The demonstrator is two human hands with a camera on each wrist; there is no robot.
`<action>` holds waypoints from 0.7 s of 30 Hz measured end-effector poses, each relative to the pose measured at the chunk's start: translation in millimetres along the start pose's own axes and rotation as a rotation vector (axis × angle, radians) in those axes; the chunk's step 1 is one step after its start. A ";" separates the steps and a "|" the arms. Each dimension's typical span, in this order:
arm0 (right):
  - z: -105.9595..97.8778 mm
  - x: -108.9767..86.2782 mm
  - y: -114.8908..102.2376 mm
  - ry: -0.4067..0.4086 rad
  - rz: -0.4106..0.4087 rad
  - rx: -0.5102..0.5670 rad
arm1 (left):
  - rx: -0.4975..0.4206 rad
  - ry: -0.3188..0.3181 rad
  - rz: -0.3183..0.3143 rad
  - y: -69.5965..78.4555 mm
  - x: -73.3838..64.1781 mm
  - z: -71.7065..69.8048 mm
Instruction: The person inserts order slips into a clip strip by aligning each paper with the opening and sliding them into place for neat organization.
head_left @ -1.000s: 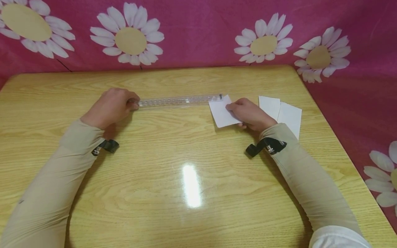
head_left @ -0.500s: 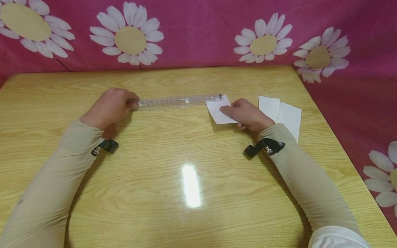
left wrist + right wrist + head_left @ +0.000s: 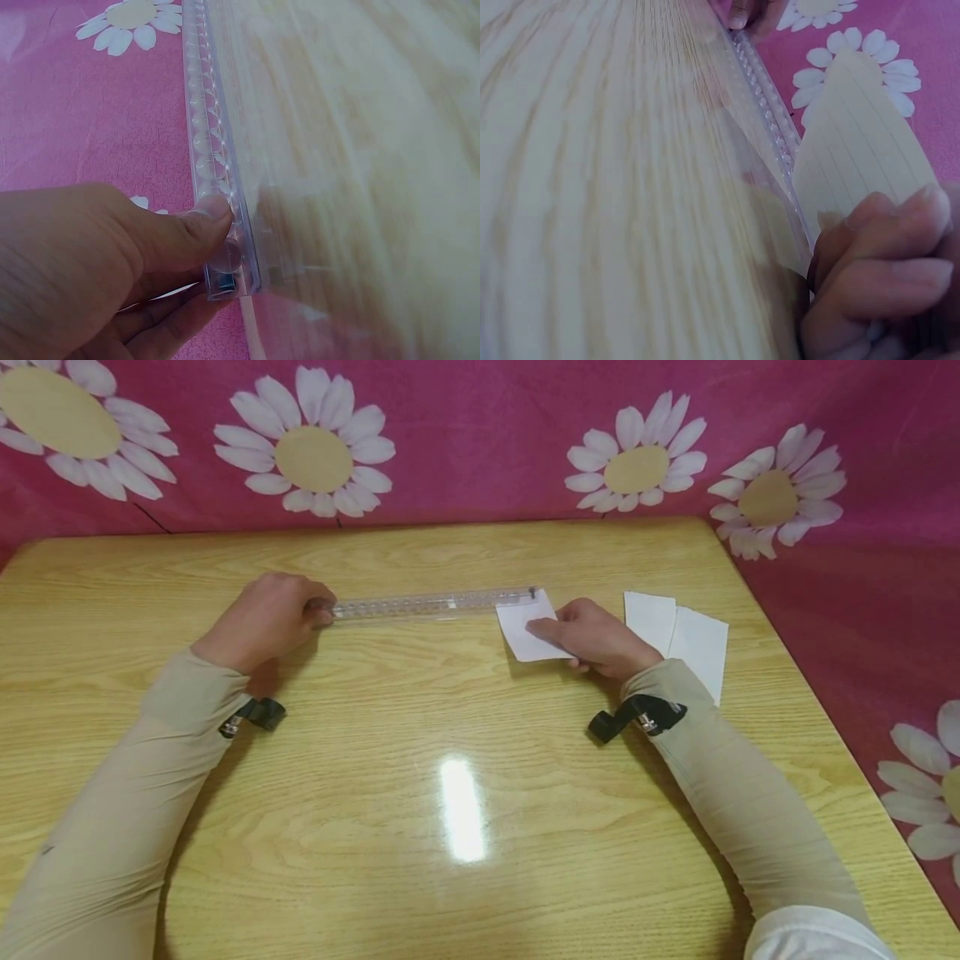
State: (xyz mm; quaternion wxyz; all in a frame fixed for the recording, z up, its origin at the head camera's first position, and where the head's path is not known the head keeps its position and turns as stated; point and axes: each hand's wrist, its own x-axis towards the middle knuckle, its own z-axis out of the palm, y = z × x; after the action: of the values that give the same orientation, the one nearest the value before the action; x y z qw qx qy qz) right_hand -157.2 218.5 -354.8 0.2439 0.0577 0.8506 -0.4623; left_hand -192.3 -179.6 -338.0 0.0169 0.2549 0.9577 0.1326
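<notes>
Right hand (image 3: 600, 642) pinches a white card (image 3: 521, 638) at its nine o'clock, the card's long axis seemingly eleven to five, its top edge overlapping the near end of a clear strip (image 3: 420, 605) lying toward ten. Seen from the head, the strip runs almost nine to three, the left hand (image 3: 273, 620) gripping its nine-o'clock end.

head: from above, forward and down, farthest off, across table (image 3: 360, 827) | left wrist: close past left hand (image 3: 101, 262), along clear strip (image 3: 201, 135) | right wrist: close past right hand (image 3: 881, 285), back along clear strip | shared by wrists: clear strip, flowered cloth (image 3: 90, 120)
</notes>
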 end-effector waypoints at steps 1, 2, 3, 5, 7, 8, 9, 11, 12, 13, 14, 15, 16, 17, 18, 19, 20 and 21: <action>0.2 0.2 -0.1 0.001 0.003 -0.001 | 0.000 -0.001 0.000 -0.1 0.1 0.0; 0.4 0.3 -0.3 0.003 0.006 -0.004 | 0.000 -0.002 -0.001 -0.2 0.1 0.0; 0.6 0.4 -0.5 0.005 0.008 -0.008 | -0.001 -0.003 -0.001 -0.2 0.2 -0.1; 1.0 0.4 -1.0 0.007 0.010 -0.014 | -0.003 -0.006 -0.001 -0.3 0.3 -0.2; 1.4 0.2 -1.8 0.007 0.009 -0.018 | -0.005 -0.004 0.001 -0.7 0.2 -0.5; 1.6 0.1 -2.3 0.008 0.007 -0.021 | -0.005 -0.003 0.002 -0.8 0.0 -0.7; 1.7 0.0 -2.7 0.008 0.005 -0.024 | -0.004 -0.001 0.004 -1.1 -0.1 -0.9; 1.8 -0.2 -3.4 0.012 0.005 -0.037 | -0.002 0.002 0.008 -1.4 -0.2 -1.3; 1.9 -0.3 -3.7 0.014 0.006 -0.039 | -0.001 0.003 0.008 -1.6 -0.3 -1.5; 2.1 -0.4 -4.1 0.016 0.008 -0.043 | -0.001 0.004 0.008 -1.7 -0.3 -1.7; 2.4 -0.5 -4.4 0.019 0.008 -0.048 | -0.001 0.003 0.009 -1.7 -0.3 -1.8; 2.7 -0.5 -4.7 0.021 0.008 -0.050 | -0.003 0.004 0.009 -1.8 -0.2 -1.8; 3.1 -0.4 -4.8 0.022 0.008 -0.049 | -0.003 0.005 0.009 -1.9 -0.1 -1.7; 3.7 -0.4 -5.1 0.022 0.006 -0.045 | -0.006 0.004 0.006 -1.9 -0.1 -1.6; 4.3 -0.3 -5.3 0.022 0.006 -0.039 | -0.007 0.004 0.005 -2.0 0.1 -1.5; 4.8 -0.3 -5.3 0.022 0.005 -0.037 | -0.009 0.002 0.003 -2.0 0.2 -1.3; 5.3 -0.1 -5.3 0.023 0.005 -0.036 | -0.009 0.000 0.001 -2.0 0.4 -1.1; 5.7 -0.1 -5.4 0.024 0.007 -0.034 | -0.009 -0.001 0.000 -2.0 0.6 -1.0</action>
State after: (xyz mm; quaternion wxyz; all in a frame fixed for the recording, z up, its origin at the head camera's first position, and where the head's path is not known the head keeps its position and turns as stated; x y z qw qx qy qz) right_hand -156.8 210.8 -353.3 0.2363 0.0622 0.8609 -0.4462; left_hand -193.9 -181.2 -337.5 0.0185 0.2548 0.9571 0.1370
